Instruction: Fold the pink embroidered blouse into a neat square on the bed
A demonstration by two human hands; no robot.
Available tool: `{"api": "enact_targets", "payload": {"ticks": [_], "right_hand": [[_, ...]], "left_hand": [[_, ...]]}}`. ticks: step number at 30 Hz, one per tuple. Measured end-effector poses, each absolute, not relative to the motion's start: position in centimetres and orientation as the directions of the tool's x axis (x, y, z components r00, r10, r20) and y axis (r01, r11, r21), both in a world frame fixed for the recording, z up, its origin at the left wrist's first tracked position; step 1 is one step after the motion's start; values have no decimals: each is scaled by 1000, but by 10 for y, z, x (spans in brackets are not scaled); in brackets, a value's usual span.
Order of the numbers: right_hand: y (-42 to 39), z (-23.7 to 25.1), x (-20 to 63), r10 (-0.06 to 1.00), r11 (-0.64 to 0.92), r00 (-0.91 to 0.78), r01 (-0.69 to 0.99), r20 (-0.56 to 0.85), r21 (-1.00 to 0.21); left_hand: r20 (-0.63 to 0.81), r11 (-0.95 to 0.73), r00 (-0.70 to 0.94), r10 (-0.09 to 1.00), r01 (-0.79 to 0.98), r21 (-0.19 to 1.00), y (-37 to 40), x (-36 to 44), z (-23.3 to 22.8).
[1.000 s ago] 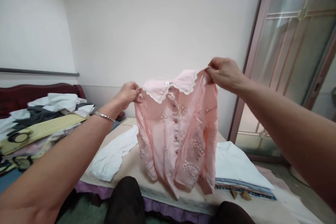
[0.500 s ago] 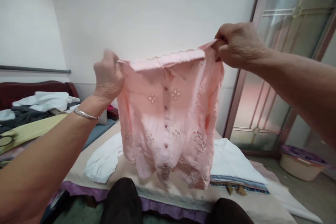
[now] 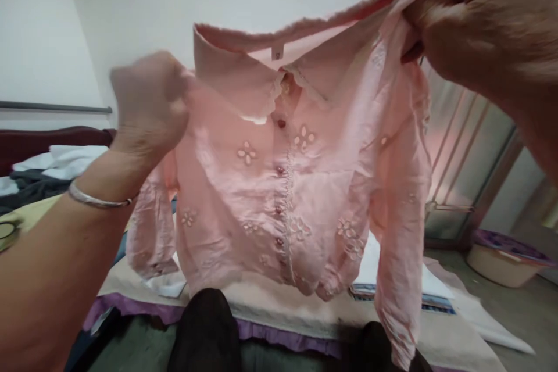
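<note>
A pink buttoned blouse (image 3: 279,186) with flower embroidery and a scalloped collar hangs in the air in front of me. My left hand (image 3: 148,104), blurred, with a silver bracelet at the wrist, grips its left shoulder. My right hand (image 3: 475,23) grips the right shoulder, high at the top right and close to the camera. The sleeves dangle at both sides. The blouse hides most of the bed behind it.
A low bed with a beige cover (image 3: 270,308) and purple trim lies ahead, with white cloths (image 3: 436,285) on it. A heap of clothes (image 3: 39,168) is at the left. A basin (image 3: 505,256) stands on the floor by the glass door (image 3: 475,145). My dark-clad knees (image 3: 204,331) show below.
Both hands have lifted the blouse higher and pulled it closer to me, spreading it wider. The sleeves have fallen free at the sides.
</note>
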State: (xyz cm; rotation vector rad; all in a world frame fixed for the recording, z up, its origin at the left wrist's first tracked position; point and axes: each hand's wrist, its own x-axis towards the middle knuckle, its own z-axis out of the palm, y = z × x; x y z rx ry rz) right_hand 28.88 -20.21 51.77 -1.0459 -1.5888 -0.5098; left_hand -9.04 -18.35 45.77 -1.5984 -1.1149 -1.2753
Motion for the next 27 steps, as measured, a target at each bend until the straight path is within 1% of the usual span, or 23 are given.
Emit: {"api": "enact_targets", "payload": {"ticks": [1, 2, 3, 4, 5, 8, 10, 12, 14, 17, 19, 21, 23, 24, 26, 27], "right_hand": [[-193, 511, 290, 296, 429, -34, 898, 955, -101], [-181, 501, 291, 260, 363, -96, 932, 961, -6], [-166, 489, 292, 257, 335, -171, 939, 951, 78], [-149, 475, 292, 294, 324, -194, 942, 936, 94], [-129, 459, 293, 359, 299, -213, 948, 909, 104], [-66, 412, 290, 600, 186, -185, 978, 778, 90], [-26, 394, 288, 685, 161, -160, 985, 710, 66], [10, 394, 287, 709, 145, -117, 989, 696, 18], [38, 409, 289, 673, 140, -70, 990, 736, -34], [58, 442, 296, 536, 183, -28, 979, 844, -84], [54, 454, 302, 423, 241, -27, 967, 906, -84], [38, 447, 307, 315, 296, -60, 954, 947, -38], [15, 416, 311, 218, 319, -121, 946, 968, 47], [3, 393, 314, 187, 312, -145, 947, 972, 81], [-20, 332, 318, 149, 321, -221, 933, 964, 164], [-29, 296, 320, 140, 362, -290, 905, 947, 224]], "left_hand": [[974, -275, 117, 194, 960, -60, -172, -91, 449], [965, -241, 106, 241, 969, -46, -159, -90, 438], [948, -200, 86, 307, 979, -24, -143, -89, 424], [925, -160, 57, 375, 987, 4, -127, -87, 408], [898, -132, 26, 440, 991, 36, -109, -85, 391], [825, -127, 4, 565, 989, 82, -52, -76, 346], [800, -138, -4, 600, 985, 108, -14, -71, 329], [799, -153, -1, 602, 981, 116, 22, -66, 328], [815, -173, 9, 580, 979, 112, 53, -63, 342], [878, -226, 38, 477, 971, 81, 86, -62, 378], [925, -273, 61, 375, 961, 47, 95, -64, 397], [955, -312, 85, 285, 950, 9, 91, -71, 403], [969, -345, 121, 215, 938, -40, 76, -80, 389], [971, -360, 147, 190, 930, -70, 66, -86, 373], [963, -394, 210, 168, 910, -129, 43, -99, 324], [951, -414, 244, 188, 898, -148, 33, -104, 292]]}}
